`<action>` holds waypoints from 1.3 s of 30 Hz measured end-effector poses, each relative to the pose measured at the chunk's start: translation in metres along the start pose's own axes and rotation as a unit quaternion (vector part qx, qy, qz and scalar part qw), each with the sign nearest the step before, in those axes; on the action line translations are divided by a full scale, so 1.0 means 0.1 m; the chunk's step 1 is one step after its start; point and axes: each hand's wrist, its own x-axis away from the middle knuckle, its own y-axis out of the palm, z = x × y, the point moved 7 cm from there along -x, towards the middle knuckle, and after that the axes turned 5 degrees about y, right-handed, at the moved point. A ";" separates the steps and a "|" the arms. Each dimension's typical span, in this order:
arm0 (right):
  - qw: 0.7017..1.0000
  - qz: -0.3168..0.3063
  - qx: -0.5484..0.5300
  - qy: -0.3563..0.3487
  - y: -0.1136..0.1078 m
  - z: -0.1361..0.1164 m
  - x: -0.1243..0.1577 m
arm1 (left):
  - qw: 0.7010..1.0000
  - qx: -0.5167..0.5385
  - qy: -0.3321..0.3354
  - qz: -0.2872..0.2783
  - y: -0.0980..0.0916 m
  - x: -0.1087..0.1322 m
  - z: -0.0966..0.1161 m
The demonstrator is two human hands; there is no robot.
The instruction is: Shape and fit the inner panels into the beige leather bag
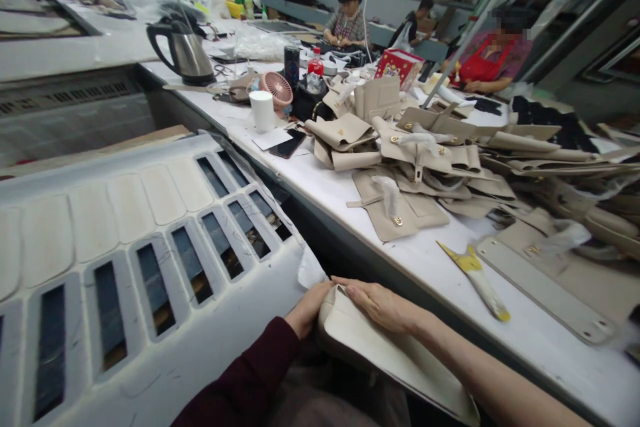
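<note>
A cream-beige leather bag [395, 361] lies slanted over my lap, its near corner pointing at the table edge. My left hand [311, 309] is wrapped round that corner from the left, with most of its fingers hidden behind the leather. From the right, my right hand [381, 305] lies along the upper edge, fingers reaching over it and thumb on the pale face. Both hands meet at the bag's tip. On the table to the right are a yellow-and-white scraper-like tool [475, 279] and a long beige strip [545, 290] with holes at its ends.
Beige bag parts [400, 203] with gold clasps are piled across the white table [345, 220]. A slotted grey rack [240, 320] holding pale panels stands at left. Farther back are a phone [288, 143], white cup [263, 112], pink fan [277, 90], kettle [187, 57] and several seated people.
</note>
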 end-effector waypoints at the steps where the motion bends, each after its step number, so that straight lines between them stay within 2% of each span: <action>1: 1.000 -0.002 -0.005 -0.006 -0.01 0.03 0.06 | 1.000 -0.012 0.008 0.000 0.01 0.06 0.12; 4: 1.000 -0.012 -0.010 -0.003 -0.06 0.18 0.30 | 0.995 -0.088 0.036 -0.003 0.08 0.19 0.54; 6: 1.000 -0.017 -0.008 0.018 -0.10 0.33 0.50 | 0.977 -0.202 0.039 -0.052 0.21 0.21 0.78; 7: 0.999 -0.019 -0.011 0.031 -0.13 0.40 0.61 | 0.958 -0.271 0.036 -0.091 0.30 0.19 0.86; 9: 0.998 -0.022 -0.020 0.055 -0.18 0.55 0.82 | 0.905 -0.389 0.030 -0.168 0.44 0.14 0.96; 11: 0.996 -0.024 -0.042 0.081 -0.24 0.70 1.03 | 0.864 -0.450 0.025 -0.223 0.52 0.07 1.02; 15: 0.989 -0.027 -0.108 0.094 -0.30 0.93 1.34 | 0.823 -0.492 -0.002 -0.284 0.59 -0.01 1.04; 19: 0.991 0.001 -0.088 0.106 -0.29 0.97 1.34 | 0.787 -0.556 -0.001 -0.268 0.65 -0.05 1.06; 22: 0.992 0.027 -0.067 0.103 -0.25 0.85 1.14 | 0.762 -0.594 0.009 -0.258 0.72 -0.08 1.05; 25: 0.989 0.075 -0.095 0.085 -0.27 0.71 0.94 | 0.738 -0.623 0.021 -0.257 0.77 -0.09 1.03; 27: 0.980 0.126 -0.128 0.082 -0.31 0.72 0.92 | 0.730 -0.637 0.068 -0.237 0.80 -0.03 1.07; 30: 0.942 0.259 -0.192 0.090 -0.33 0.96 1.12 | 0.718 -0.634 0.221 -0.186 0.94 0.25 1.21; 32: 0.889 0.366 -0.250 0.117 -0.19 1.23 1.36 | 0.709 -0.615 0.299 -0.171 1.06 0.54 1.21; 34: 0.825 0.445 -0.311 0.157 0.15 1.51 1.56 | 0.705 -0.602 0.333 -0.173 1.20 0.79 1.10; 36: 0.774 0.479 -0.370 0.187 0.61 1.69 1.61 | 0.701 -0.596 0.343 -0.188 1.38 0.95 0.94; 39: 0.740 0.473 -0.442 0.182 1.18 1.69 1.37 | 0.691 -0.602 0.340 -0.211 1.64 1.02 0.68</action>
